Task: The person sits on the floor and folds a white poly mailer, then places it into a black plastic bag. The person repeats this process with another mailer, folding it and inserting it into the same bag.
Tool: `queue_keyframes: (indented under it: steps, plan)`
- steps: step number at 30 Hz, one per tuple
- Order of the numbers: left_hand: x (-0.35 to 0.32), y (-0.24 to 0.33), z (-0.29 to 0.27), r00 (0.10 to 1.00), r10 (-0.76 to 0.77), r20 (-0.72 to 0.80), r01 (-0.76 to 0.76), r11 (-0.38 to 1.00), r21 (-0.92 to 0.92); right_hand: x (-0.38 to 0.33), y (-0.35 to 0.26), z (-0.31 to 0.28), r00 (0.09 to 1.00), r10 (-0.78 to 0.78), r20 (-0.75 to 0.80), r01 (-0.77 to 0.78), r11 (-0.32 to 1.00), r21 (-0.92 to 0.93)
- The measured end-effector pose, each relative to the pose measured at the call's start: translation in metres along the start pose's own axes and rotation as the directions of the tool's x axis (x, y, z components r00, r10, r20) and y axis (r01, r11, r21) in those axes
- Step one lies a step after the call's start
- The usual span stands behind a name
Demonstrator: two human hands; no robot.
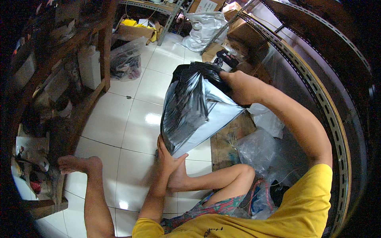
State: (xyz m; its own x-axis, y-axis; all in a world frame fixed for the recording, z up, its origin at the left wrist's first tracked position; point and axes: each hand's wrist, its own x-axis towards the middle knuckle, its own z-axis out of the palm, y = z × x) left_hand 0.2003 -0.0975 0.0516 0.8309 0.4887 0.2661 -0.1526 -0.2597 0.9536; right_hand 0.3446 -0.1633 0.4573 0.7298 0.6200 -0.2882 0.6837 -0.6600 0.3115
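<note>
Seated on a white tiled floor, a person holds a grey plastic mailer bag up between both hands.

At the far left stands a dark wooden shelf frame, with a clear plastic bag of dark items on the tiles just beyond it; the person's bare foot rests on the floor lower down; the left hand cups the bag's bottom corner from below, fingers curled up against it; the bag hangs tilted above the floor, its black-lined mouth at the top; the right hand is clenched on the bag's upper edge; further right lie crumpled clear plastic bags on a wooden board, beside a slotted metal rack upright.
</note>
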Motion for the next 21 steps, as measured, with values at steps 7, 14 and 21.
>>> queue_keyframes:
  steps: [7,14,21]
  plan:
    - [-0.008,0.005,-0.003,0.997,0.002,0.08,-0.003,1.0,0.005,0.0,0.029,0.021,0.976,-0.217,-0.015,0.21,0.921,0.329]
    - [-0.003,-0.002,0.001,0.997,0.062,0.04,-0.063,0.998,0.027,0.011,0.012,0.024,0.969,-0.236,-0.074,0.245,0.957,0.155]
    - [-0.001,0.0,0.003,0.997,0.04,0.062,-0.04,0.999,-0.003,-0.009,0.026,0.01,0.98,-0.192,0.055,0.174,0.956,0.235]
